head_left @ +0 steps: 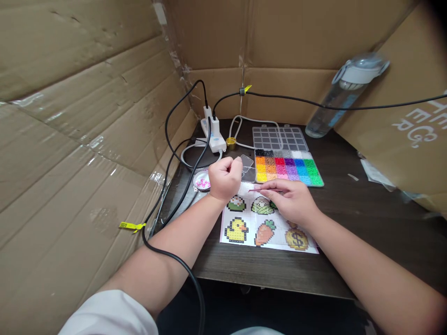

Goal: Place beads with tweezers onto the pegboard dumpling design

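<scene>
My left hand (226, 178) is closed in a fist above the upper left of a printed pattern sheet (250, 238); whatever its fingers hold, if anything, is hidden. In my right hand (295, 201) is a pair of thin dark-red tweezers (267, 190), gripped between thumb and fingers and pointing left. Their tips are over a clear pegboard (246, 188) at the top of the sheet, between my hands. Pixel pictures of a duck, a carrot and a coin show on the sheet. Left of my fist, a small white dish (201, 180) holds pink and white beads.
A sectioned bead box (289, 168) full of coloured beads lies behind the sheet, its clear lid (279, 138) folded back. Beyond are a power strip (213, 137), a gold round tin (231, 143) and a water bottle (340, 100). A black cable (185, 186) crosses my left forearm. Cardboard walls surround the table.
</scene>
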Demonstrator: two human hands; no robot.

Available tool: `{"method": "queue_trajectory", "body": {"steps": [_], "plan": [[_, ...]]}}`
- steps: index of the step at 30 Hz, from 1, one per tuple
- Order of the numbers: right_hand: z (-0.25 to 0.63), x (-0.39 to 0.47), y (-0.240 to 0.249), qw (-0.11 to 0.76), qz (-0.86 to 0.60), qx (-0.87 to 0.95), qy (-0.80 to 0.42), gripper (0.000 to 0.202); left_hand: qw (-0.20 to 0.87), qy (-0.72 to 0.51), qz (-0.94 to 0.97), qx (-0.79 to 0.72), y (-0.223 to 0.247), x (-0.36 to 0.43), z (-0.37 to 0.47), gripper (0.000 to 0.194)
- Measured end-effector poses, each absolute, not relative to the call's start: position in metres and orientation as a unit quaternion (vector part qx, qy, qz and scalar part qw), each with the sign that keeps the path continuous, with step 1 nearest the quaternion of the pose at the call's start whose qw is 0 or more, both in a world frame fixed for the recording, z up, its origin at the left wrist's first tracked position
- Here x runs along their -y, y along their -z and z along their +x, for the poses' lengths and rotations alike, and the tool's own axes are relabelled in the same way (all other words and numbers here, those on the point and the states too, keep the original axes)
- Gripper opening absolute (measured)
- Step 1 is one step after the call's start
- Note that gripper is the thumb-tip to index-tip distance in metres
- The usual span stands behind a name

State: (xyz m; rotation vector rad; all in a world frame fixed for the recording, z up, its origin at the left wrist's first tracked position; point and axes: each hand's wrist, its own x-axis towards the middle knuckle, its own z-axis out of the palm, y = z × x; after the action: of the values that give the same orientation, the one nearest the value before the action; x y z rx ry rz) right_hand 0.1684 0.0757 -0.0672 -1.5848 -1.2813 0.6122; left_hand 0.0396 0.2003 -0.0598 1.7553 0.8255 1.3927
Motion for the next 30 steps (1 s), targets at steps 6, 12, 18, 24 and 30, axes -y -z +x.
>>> {"method": "queue_trajectory", "body": {"steps": [6,12,18,24,30], "plan": [[0.167,-0.074,0.062,0.497,-0.652,0.516,-0.247,0.010,0.368,-0.544,0.685,-0.316,0.059,-0.199,0.039,0.047],[0.173,-0.070,0.051,0.554,-0.643,0.471,-0.239,0.008,0.362,-0.542,0.688,-0.319,0.059,-0.201,0.038,0.047],[0.208,-0.051,0.037,0.574,-0.663,0.455,-0.153,0.008,0.353,-0.547,0.690,-0.316,0.058,-0.202,0.038,0.047],[0.238,-0.030,0.060,0.509,-0.704,0.471,-0.155,0.011,0.352,-0.550,0.691,-0.311,0.060,-0.203,0.039,0.047],[0.247,-0.030,0.085,0.507,-0.687,0.463,-0.237,0.013,0.356,-0.548,0.694,-0.302,0.060,-0.203,0.040,0.045]]}}
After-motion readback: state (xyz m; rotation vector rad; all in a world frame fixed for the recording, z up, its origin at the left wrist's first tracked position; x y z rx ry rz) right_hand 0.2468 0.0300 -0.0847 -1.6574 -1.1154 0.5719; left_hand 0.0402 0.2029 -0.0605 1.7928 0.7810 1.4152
